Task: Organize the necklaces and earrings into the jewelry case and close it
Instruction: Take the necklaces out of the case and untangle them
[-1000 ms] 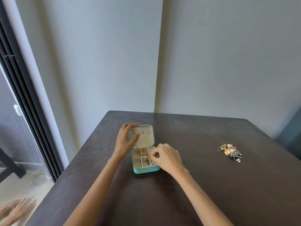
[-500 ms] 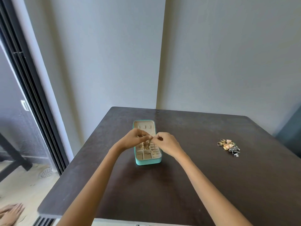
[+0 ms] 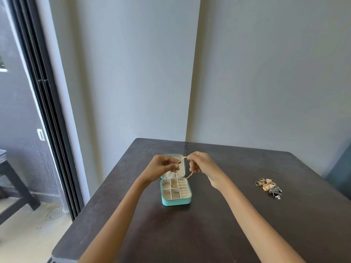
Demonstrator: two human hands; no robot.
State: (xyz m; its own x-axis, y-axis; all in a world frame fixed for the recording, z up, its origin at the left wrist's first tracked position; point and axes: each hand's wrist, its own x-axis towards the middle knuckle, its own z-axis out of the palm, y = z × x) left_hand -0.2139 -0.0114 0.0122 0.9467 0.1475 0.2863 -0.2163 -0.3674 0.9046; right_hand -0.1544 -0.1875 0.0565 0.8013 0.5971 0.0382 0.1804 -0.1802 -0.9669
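Both hands (image 3: 161,168) have lifted the necklace (image 3: 182,159) (case (image 3: 176,192) open).

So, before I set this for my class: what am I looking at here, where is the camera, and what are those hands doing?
There is no machine here. A person wears a wide-angle camera on the head, looking forward and down, so you see their own bare arms. The left hand and right hand pinch a gold chain necklace between them, above an open turquoise jewelry case with cream compartments. The case sits on a dark table. Off to the right lies a small pile of jewelry, not yet put away.
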